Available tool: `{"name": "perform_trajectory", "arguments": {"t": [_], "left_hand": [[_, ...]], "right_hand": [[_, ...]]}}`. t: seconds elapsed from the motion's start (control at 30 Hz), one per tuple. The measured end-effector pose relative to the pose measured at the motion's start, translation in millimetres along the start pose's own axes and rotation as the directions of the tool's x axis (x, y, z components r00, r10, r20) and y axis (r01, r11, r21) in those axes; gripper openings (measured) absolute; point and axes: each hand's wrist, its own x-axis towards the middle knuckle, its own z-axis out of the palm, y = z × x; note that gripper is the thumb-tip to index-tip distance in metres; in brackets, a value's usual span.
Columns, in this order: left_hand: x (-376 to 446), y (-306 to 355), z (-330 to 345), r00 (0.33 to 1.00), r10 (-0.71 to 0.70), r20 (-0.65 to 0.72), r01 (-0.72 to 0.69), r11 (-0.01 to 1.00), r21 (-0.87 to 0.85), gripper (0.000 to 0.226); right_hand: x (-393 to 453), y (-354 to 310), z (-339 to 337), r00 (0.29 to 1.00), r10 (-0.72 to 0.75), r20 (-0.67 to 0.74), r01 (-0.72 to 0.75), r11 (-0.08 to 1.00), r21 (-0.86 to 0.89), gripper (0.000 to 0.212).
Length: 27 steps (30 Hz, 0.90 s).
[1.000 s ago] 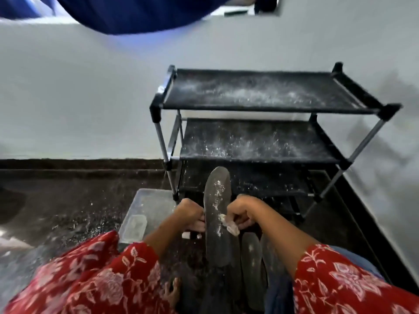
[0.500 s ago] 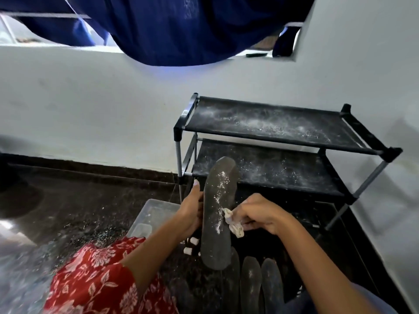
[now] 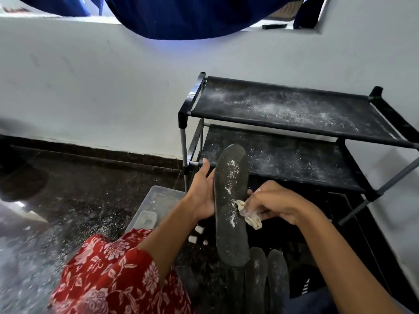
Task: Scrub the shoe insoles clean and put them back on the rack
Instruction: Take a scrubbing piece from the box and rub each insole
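Note:
A dark grey insole (image 3: pixel 229 234) dusted with white powder is held upright in front of the rack. My left hand (image 3: pixel 201 193) holds it from the left edge, fingers reaching behind it. My right hand (image 3: pixel 274 202) pinches a small crumpled pale cloth (image 3: pixel 250 215) against the insole's right side. Two more dark insoles (image 3: pixel 267 279) lie on the floor below it. The black shoe rack (image 3: pixel 283 125) stands against the white wall, its shelves speckled with white powder.
A clear plastic container (image 3: pixel 154 207) sits on the dark floor left of the rack. Small white pieces (image 3: pixel 196 234) lie beside it. White powder is scattered over the floor at left. Blue cloth (image 3: pixel 192 14) hangs overhead. A dark shoe (image 3: pixel 303 282) sits lower right.
The view has tilted up and left. My left hand has shifted from a curled grip low on the insole to holding its left edge higher up; the cloth stays on the insole.

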Motion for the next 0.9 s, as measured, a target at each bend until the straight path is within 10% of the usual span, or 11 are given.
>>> {"name": "perform_trajectory", "arguments": {"t": [0.3,0.43,0.57,0.73,0.9], "left_hand": [[-1.8,-0.9,-1.4,0.996,-0.074,0.052,0.075,0.997,-0.021,0.078],[-5.0,-6.8,1.0,0.981,-0.124,0.150,0.134,0.989,-0.062,0.081],[-8.3,-13.7,5.0,0.971,-0.154,0.182,0.160,0.987,-0.018,0.076],[-9.9,-18.5,10.5,0.960,-0.175,0.217,0.173,0.984,0.029,0.074],[-10.3,-16.7,10.8,0.965,-0.155,0.213,0.153,0.988,0.027,0.067]], "right_hand": [[-23.4,-0.3,-14.8,0.977,-0.130,0.167,0.129,0.991,0.016,0.009],[-24.0,-6.9,-35.2,0.955,-0.247,-0.166,0.280,0.933,0.224,0.013],[-7.6,-7.2,-27.4,0.709,-0.398,-0.582,0.556,0.823,0.115,0.026],[10.2,-2.0,-4.9,0.347,-0.687,-0.638,0.508,0.710,-0.488,0.012],[19.1,2.3,8.0,0.339,-0.813,-0.472,0.426,0.581,-0.694,0.017]]}}
